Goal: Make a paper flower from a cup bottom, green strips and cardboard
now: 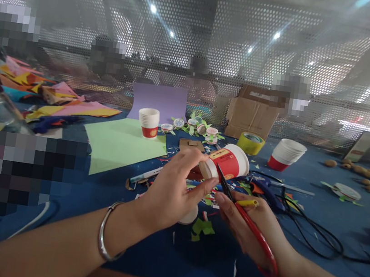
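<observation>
My left hand point(174, 187) grips a red and white paper cup point(231, 163) by its base end, thumb below and fingers above. The cup lies tilted on its side in the air, its rim toward the right. In my right hand point(256, 222) is a pair of scissors point(248, 225) with red handles. Their dark blades touch or come very close to the cup's red side near its base; whether they cut into it I cannot tell. Below the hands lie green paper scraps point(202, 228) and a white disc point(189, 215), partly hidden by my left hand.
Stacked paper cups point(148, 124) stand on green paper point(118, 147), with another stack point(286, 155) at right. Yellow tape point(250, 143), a cardboard box point(253, 116) and small paper figures point(200, 127) sit behind. A blue glue gun point(269, 191) trails a black cable point(320, 231) at right.
</observation>
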`<move>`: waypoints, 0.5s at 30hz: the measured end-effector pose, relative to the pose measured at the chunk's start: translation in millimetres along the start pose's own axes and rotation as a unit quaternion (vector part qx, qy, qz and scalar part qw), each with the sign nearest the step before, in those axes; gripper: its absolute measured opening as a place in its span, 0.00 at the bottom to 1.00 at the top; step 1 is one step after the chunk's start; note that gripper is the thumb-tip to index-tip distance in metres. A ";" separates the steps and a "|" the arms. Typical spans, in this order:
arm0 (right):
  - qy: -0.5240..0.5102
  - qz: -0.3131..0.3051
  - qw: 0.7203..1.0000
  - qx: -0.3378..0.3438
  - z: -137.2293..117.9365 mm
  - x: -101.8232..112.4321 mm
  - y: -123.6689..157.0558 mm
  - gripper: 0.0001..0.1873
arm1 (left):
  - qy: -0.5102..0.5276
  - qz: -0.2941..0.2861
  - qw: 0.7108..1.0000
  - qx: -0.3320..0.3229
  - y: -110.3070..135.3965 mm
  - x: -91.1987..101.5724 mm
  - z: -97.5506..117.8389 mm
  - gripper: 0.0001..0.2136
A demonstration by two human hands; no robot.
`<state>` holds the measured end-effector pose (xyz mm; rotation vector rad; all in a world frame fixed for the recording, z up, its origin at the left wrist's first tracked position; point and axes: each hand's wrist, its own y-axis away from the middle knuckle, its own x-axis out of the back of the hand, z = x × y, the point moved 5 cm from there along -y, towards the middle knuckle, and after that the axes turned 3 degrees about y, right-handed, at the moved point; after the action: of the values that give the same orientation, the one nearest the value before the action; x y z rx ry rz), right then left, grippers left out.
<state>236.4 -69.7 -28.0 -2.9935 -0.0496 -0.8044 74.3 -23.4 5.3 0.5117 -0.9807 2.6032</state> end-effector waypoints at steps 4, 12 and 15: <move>-0.004 0.005 1.000 -0.003 -2.2 0.4 0.9 0.27 | -0.078 -0.008 0.994 -0.070 0.7 -0.6 6.2 0.11; -0.016 0.004 1.000 0.023 -11.7 7.8 -0.1 0.24 | -0.012 0.004 0.998 -0.058 -2.1 0.8 8.4 0.20; -0.012 0.032 0.999 0.033 -13.0 10.2 -0.8 0.26 | 0.158 0.023 0.983 0.095 -5.1 -2.3 -6.5 0.27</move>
<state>238.7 -69.3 -11.6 -2.9262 0.0170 -0.7445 77.0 -15.7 2.6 0.1111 -0.6517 2.7212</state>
